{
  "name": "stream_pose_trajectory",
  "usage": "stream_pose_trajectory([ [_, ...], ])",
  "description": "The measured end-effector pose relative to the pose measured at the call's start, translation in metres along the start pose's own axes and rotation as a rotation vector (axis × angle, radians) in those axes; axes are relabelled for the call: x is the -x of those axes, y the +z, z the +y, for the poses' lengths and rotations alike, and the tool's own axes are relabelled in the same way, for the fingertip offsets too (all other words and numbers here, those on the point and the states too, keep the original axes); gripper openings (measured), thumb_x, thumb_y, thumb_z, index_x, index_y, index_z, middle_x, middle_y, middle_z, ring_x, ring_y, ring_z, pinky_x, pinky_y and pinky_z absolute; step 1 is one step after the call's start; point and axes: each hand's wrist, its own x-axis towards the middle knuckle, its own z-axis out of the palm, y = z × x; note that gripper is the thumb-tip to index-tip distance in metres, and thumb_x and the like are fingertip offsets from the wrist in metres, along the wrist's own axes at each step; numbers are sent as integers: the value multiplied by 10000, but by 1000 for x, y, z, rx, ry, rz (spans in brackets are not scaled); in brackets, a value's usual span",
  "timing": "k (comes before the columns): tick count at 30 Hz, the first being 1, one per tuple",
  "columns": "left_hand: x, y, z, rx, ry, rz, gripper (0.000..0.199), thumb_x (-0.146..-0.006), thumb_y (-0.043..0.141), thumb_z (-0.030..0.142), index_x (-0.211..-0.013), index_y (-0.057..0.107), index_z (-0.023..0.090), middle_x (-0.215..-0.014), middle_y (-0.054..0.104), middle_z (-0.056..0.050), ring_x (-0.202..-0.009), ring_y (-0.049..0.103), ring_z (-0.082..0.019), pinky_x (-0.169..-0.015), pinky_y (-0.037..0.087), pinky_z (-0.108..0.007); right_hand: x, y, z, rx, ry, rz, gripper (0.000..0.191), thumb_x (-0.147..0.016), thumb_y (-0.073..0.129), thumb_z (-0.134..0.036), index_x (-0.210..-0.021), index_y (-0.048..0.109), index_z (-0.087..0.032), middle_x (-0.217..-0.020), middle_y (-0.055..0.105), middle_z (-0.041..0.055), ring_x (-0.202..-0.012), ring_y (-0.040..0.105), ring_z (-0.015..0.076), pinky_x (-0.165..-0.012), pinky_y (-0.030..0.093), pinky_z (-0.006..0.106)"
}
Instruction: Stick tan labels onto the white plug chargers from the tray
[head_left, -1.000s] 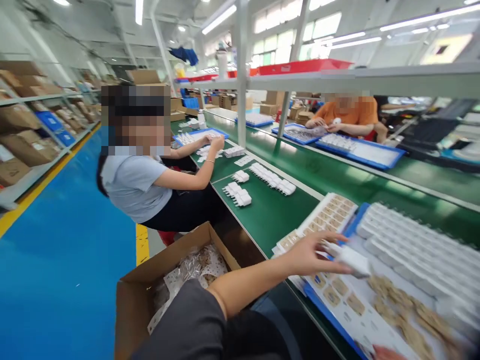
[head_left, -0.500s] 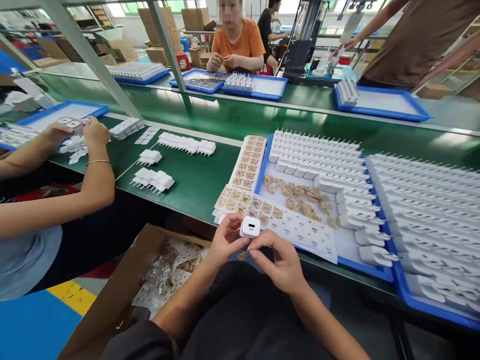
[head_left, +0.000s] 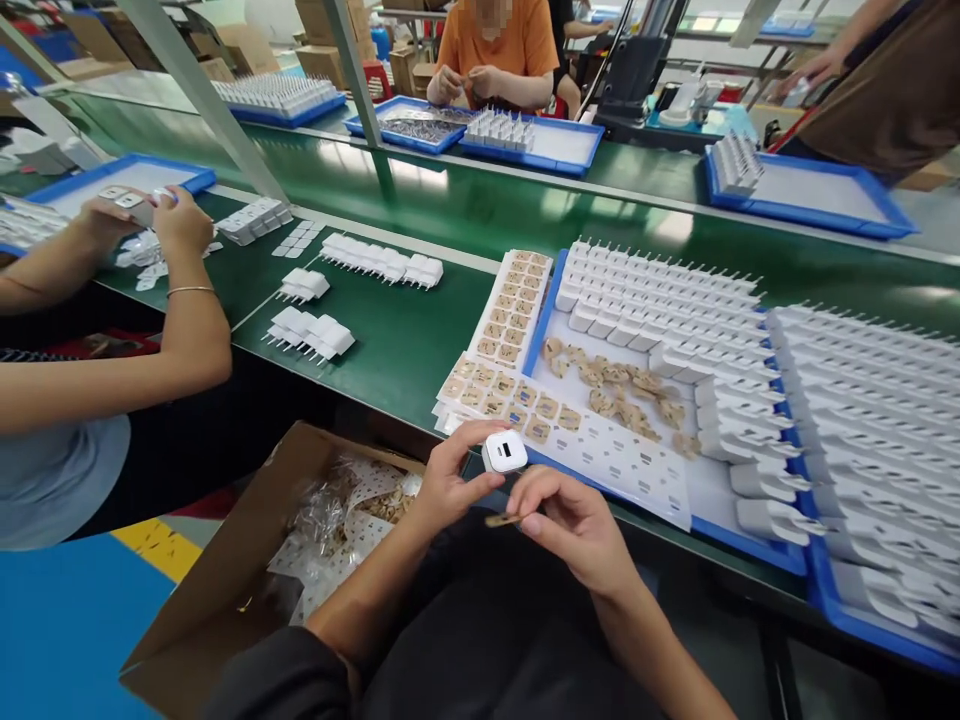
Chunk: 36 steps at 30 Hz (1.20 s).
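My left hand [head_left: 454,480] is closed around a white USB charger [head_left: 505,452], its port face turned up toward me. Just right of it, my right hand [head_left: 574,520] pinches a small brown sticker backing [head_left: 501,520] between thumb and fingertips, apart from the charger. Beyond my hands lie sheets of brown-backed stickers [head_left: 491,390], part of the front sheet peeled down to white. A blue-rimmed tray [head_left: 537,345] behind holds rows of white chargers [head_left: 652,300] and a loose heap of crumpled brown backings [head_left: 622,385].
A second tray of chargers [head_left: 885,420] stands at the right. Small groups of chargers [head_left: 311,335] sit on the green bench [head_left: 405,340] at left. A co-worker's arm [head_left: 180,340] reaches in from the left. Below the bench edge stands a cardboard box [head_left: 202,590] with plastic scraps.
My right hand has drawn slightly down and away from the charger, with the brown backing showing more clearly. The charger has turned a little in my left hand. The camera view has tilted down.
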Motion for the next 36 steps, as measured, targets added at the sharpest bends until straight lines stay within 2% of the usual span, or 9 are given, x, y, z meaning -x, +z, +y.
stream_pose_trajectory([
  [2, 1, -5, 3, -135, 88, 32, 437, -870, 677, 481, -1224, 655, 226, -1223, 687, -125, -1146, 640, -286, -990, 519, -452, -1, -4, -3, 28, -37, 42, 148, -898, 690, -356, -833, 673, -223, -928, 667, 64, -803, 639, 182, -717, 550, 323],
  [4, 2, -8, 5, -199, 140, 45, 417, -894, 667, 398, -1276, 626, 234, -1194, 696, -111, -1108, 656, -257, -965, 535, -415, -4, -7, -4, 45, -47, 120, 122, -908, 680, -337, -851, 673, -231, -924, 648, 50, -793, 629, 171, -703, 543, 303],
  [8, 6, -8, 3, -193, 204, -4, 476, -893, 667, 271, -1356, 559, 241, -1228, 692, -104, -1146, 649, -243, -996, 527, -392, -13, -6, -2, 81, 1, 292, 66, -911, 683, -305, -892, 673, -243, -832, 658, 9, -779, 626, 154, -716, 532, 271],
  [13, 5, -8, 2, -189, 254, -24, 515, -865, 687, 231, -1360, 547, 239, -1226, 693, -111, -1150, 652, -256, -995, 537, -428, -21, 2, -2, 170, 51, 385, 99, -890, 702, -325, -881, 681, -229, -855, 688, 19, -820, 652, 170, -763, 553, 293],
  [29, -5, -12, 9, -263, 329, -47, 540, -855, 698, 200, -1371, 545, 239, -1214, 697, -118, -1115, 664, -244, -963, 554, -420, -24, 5, -4, 195, 53, 378, 73, -889, 709, -296, -888, 691, -225, -857, 706, 14, -814, 670, 167, -782, 563, 304],
  [36, -4, -13, 10, -272, 353, -56, 562, -847, 705, 175, -1378, 532, 233, -1218, 686, -119, -1130, 653, -242, -970, 555, -430, -24, 7, -2, 226, 19, 370, 25, -900, 687, -252, -894, 684, -229, -846, 701, -6, -797, 662, 140, -759, 542, 263],
])
